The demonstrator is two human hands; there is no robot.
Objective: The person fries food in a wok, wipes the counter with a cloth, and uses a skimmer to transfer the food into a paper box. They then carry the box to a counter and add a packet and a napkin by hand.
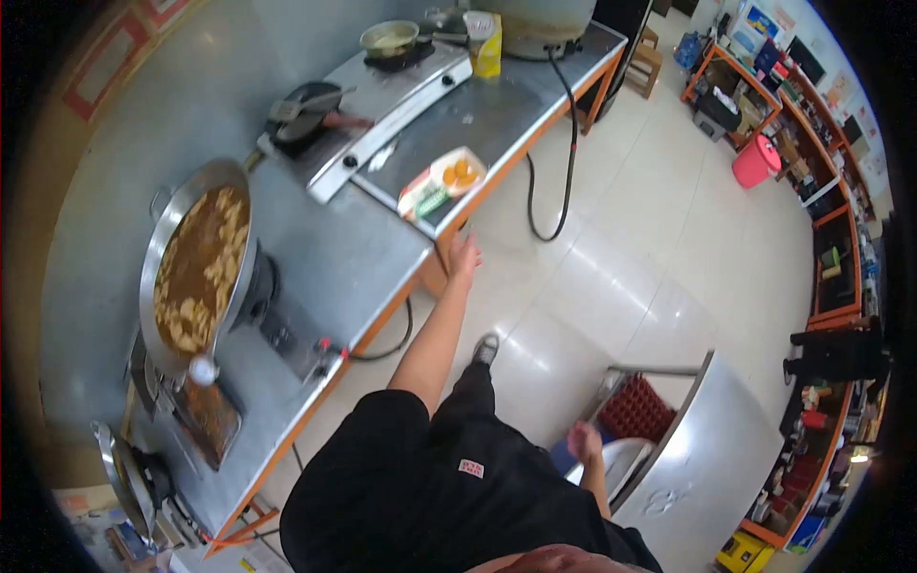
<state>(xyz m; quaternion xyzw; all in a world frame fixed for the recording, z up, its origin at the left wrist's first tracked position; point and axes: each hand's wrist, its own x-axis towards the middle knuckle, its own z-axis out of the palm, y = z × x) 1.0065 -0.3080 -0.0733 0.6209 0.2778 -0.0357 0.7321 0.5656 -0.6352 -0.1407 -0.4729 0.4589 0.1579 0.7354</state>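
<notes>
My left hand [465, 254] reaches forward past the corner of the metal table, with its fingers apart and nothing visible in it. Just beyond it, near the table edge, lies a white tray [467, 158] with a few round orange items [460, 173] and a red, white and green packet [427, 194]. By my right side, my right hand [585, 442] hangs blurred beside a metal cabinet [712, 449]. Close to that hand are dark red egg trays [638, 414] and a pale round-rimmed container [626, 460].
A large wok [151, 286] of brown stew stands on the left counter [315, 253]. Behind it is a two-burner stove [420, 91] with pans. A dark hose [571, 143] hangs over the table edge. Shelves line the right side, with a pink bin [757, 160] nearby.
</notes>
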